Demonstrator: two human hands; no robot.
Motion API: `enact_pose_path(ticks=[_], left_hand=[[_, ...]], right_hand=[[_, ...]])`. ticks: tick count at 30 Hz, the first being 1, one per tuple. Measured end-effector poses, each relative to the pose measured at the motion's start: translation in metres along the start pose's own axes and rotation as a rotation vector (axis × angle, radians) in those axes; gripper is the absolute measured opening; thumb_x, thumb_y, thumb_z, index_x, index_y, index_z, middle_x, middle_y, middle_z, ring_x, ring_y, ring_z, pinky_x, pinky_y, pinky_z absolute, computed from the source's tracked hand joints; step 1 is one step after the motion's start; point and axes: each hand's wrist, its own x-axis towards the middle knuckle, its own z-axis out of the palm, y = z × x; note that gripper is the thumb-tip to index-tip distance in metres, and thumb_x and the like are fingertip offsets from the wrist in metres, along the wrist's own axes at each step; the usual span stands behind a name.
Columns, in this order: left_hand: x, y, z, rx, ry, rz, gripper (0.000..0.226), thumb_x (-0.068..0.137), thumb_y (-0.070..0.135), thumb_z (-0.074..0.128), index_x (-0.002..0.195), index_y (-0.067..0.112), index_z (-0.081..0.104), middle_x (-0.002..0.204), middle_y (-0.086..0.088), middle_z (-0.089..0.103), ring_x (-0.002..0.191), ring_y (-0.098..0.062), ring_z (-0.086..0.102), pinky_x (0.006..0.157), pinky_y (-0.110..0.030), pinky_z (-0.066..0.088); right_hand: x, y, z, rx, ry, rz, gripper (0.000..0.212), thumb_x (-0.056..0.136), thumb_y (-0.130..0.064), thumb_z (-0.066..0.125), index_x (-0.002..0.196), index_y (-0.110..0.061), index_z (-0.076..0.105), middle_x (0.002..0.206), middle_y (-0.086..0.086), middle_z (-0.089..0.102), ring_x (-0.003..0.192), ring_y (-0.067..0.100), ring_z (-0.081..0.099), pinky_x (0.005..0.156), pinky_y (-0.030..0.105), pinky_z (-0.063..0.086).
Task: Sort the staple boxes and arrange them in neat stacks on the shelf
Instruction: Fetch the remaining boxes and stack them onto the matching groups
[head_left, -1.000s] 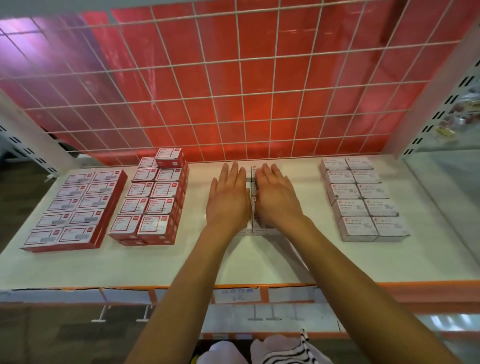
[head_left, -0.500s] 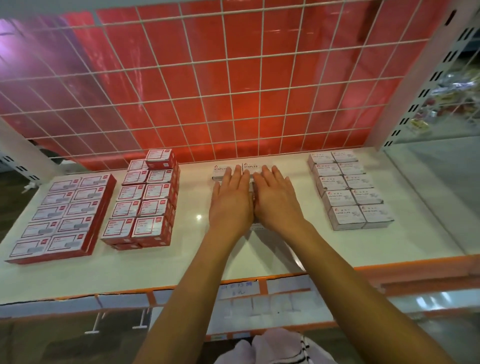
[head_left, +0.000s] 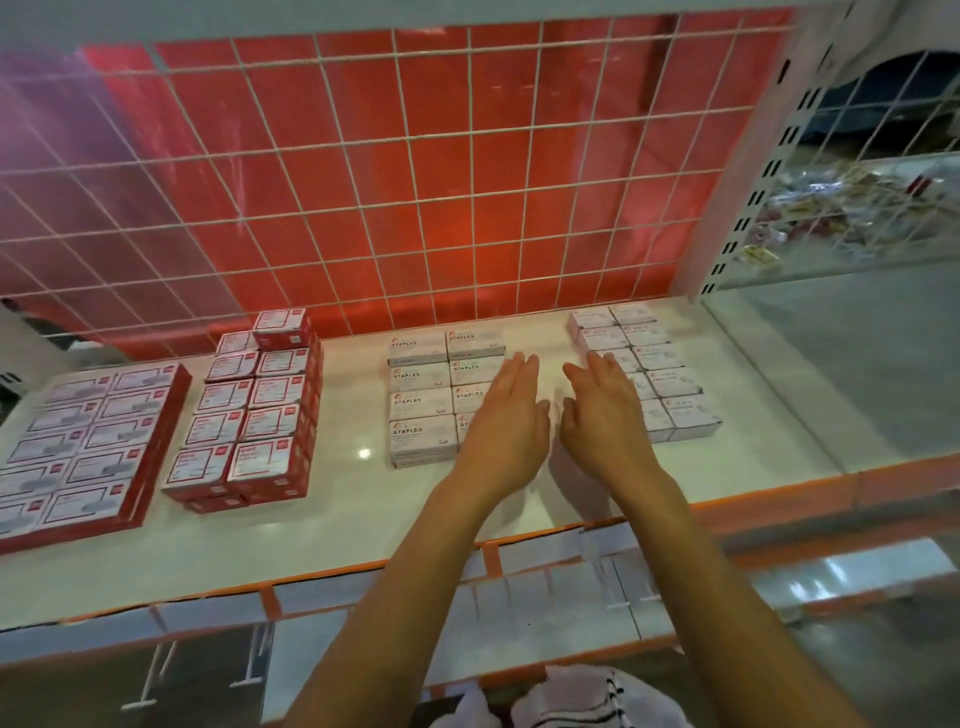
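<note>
White staple boxes (head_left: 418, 402) lie in two neat columns at the middle of the white shelf (head_left: 337, 514). My left hand (head_left: 506, 421) hovers flat over that block's right column, fingers straight, holding nothing. My right hand (head_left: 605, 415) is spread beside it, over the gap and the left edge of a second white box block (head_left: 670, 364). Red-and-white boxes (head_left: 260, 410) stand stacked in two columns left of centre. A flat block of larger red boxes (head_left: 88, 441) fills the far left.
A red panel behind a white wire grid (head_left: 395, 171) closes the shelf's back. An orange front rail with price labels (head_left: 545, 551) runs along the near edge. A white upright (head_left: 743, 156) bounds the right side; a neighbouring shelf (head_left: 841, 208) holds small packets.
Both hands have lifted off the middle white boxes and shifted to the right, parting from each other. The white block is now uncovered on its left column.
</note>
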Motion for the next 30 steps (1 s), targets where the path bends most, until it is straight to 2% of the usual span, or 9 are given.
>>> enact_pose_path(ticks=[5,10,14,18,20,25,27,30], left_hand=[[0.029,0.030,0.028,-0.049,0.004,-0.029,0.055,0.103,0.018,0.032,0.152,0.009,0.010,0.160,-0.007,0.007,0.148,-0.018,0.006,0.116,-0.025,0.006],[0.058,0.051,0.065,-0.035,0.018,-0.026,0.055,0.101,0.022,0.034,0.152,0.015,0.014,0.160,-0.004,0.011,0.147,-0.020,0.012,0.117,-0.028,0.011],[0.068,0.066,0.087,-0.072,0.016,-0.148,0.056,0.102,0.024,0.033,0.153,0.014,0.012,0.161,-0.004,0.006,0.146,-0.020,0.014,0.116,-0.027,0.015],[0.072,0.078,0.096,-0.199,0.058,-0.256,0.052,0.101,0.020,0.034,0.151,0.014,0.019,0.158,-0.010,0.016,0.145,-0.026,0.015,0.115,-0.032,0.019],[0.072,0.082,0.097,-0.221,0.076,-0.267,0.051,0.101,0.016,0.034,0.150,0.013,0.021,0.158,-0.011,0.018,0.146,-0.026,0.013,0.114,-0.031,0.018],[0.074,0.086,0.099,-0.211,0.097,-0.303,0.053,0.101,0.013,0.034,0.151,0.012,0.017,0.159,-0.010,0.015,0.147,-0.023,0.009,0.113,-0.026,0.013],[0.074,0.086,0.101,-0.194,0.088,-0.325,0.054,0.101,0.014,0.034,0.152,0.012,0.016,0.159,-0.010,0.015,0.147,-0.025,0.010,0.115,-0.030,0.014],[0.076,0.083,0.103,-0.186,0.091,-0.339,0.055,0.099,0.016,0.035,0.151,0.015,0.019,0.155,-0.010,0.025,0.142,-0.028,0.024,0.115,-0.042,0.026]], right_hand=[[0.013,0.041,-0.020,-0.021,0.005,0.005,0.048,0.098,-0.019,0.041,0.145,-0.014,0.033,0.157,0.009,0.017,0.146,0.027,0.010,0.117,0.040,0.008],[0.033,0.089,-0.037,-0.052,0.007,-0.036,0.048,0.097,-0.023,0.041,0.144,-0.016,0.035,0.156,0.008,0.021,0.145,0.029,0.013,0.117,0.045,0.011],[0.041,0.115,-0.035,-0.042,-0.044,-0.041,0.048,0.098,-0.023,0.038,0.145,-0.013,0.031,0.156,0.011,0.019,0.145,0.032,0.012,0.118,0.047,0.010],[0.047,0.125,-0.022,0.062,-0.129,-0.060,0.052,0.092,-0.028,0.027,0.140,-0.011,0.038,0.149,0.015,0.033,0.135,0.034,0.032,0.111,0.046,0.029],[0.047,0.127,-0.019,0.118,-0.133,-0.069,0.050,0.092,-0.027,0.033,0.140,-0.016,0.039,0.148,0.013,0.034,0.132,0.032,0.037,0.106,0.045,0.037],[0.049,0.134,-0.014,0.168,-0.116,-0.128,0.052,0.091,-0.017,0.045,0.143,-0.019,0.035,0.151,0.010,0.029,0.135,0.031,0.032,0.107,0.045,0.038],[0.050,0.137,-0.013,0.150,-0.124,-0.148,0.053,0.091,-0.019,0.047,0.143,-0.019,0.035,0.150,0.011,0.030,0.134,0.031,0.034,0.107,0.044,0.038],[0.050,0.138,-0.016,0.147,-0.155,-0.149,0.051,0.092,-0.019,0.046,0.142,-0.017,0.036,0.149,0.013,0.030,0.133,0.033,0.034,0.107,0.045,0.037]])
